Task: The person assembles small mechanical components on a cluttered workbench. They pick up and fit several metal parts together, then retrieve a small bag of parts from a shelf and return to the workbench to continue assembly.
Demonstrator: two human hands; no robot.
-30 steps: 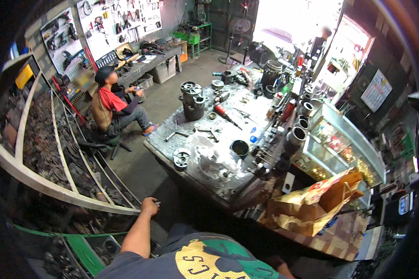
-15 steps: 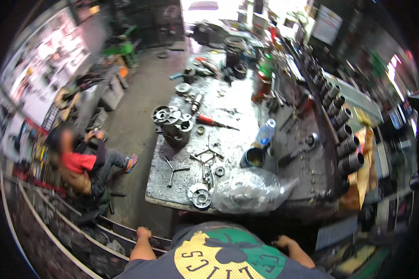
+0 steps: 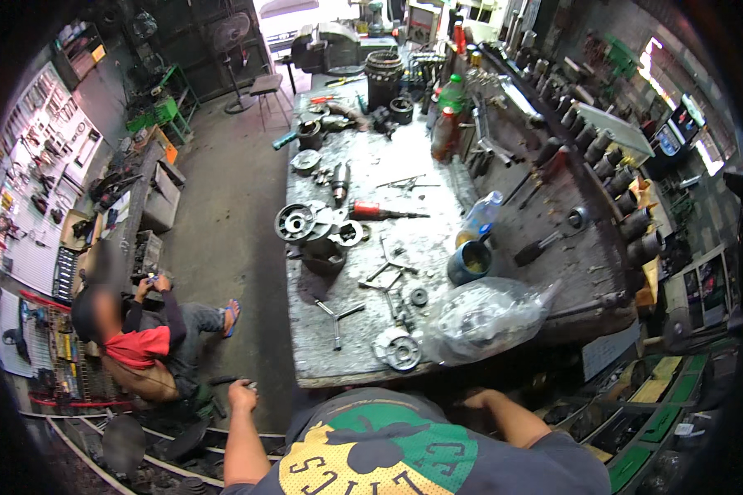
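Note:
Beside the near left corner of the workbench [image 3: 322, 373], my left hand [image 3: 242, 396] hangs low with its fingers curled. Something small and pale shows at its fingertips, too small to name. My right hand [image 3: 475, 399] is at the dark space under the bench's front edge; shadow hides its fingers. Nearest on the bench top are a clear plastic bag [image 3: 491, 322] with metal parts in it, a round metal housing [image 3: 402, 351] and a three-armed T-shaped wrench [image 3: 337, 320]. Behind the bag stands a blue cup [image 3: 470, 262] with yellowish contents.
A co-worker in a red top [image 3: 136, 351] sits at the left, hands together over something small. Farther along the bench are a red-handled tool [image 3: 380, 212], a metal casting [image 3: 314, 227] and bottles [image 3: 446, 124]. Sockets [image 3: 611, 165] line the right ledge. Drawers [image 3: 669, 404] stand lower right.
The whole view has swung, so the bench sits farther right in the picture. Both my hands have moved slightly forward, the right one closer to the bench's front edge. Things on the bench stay put.

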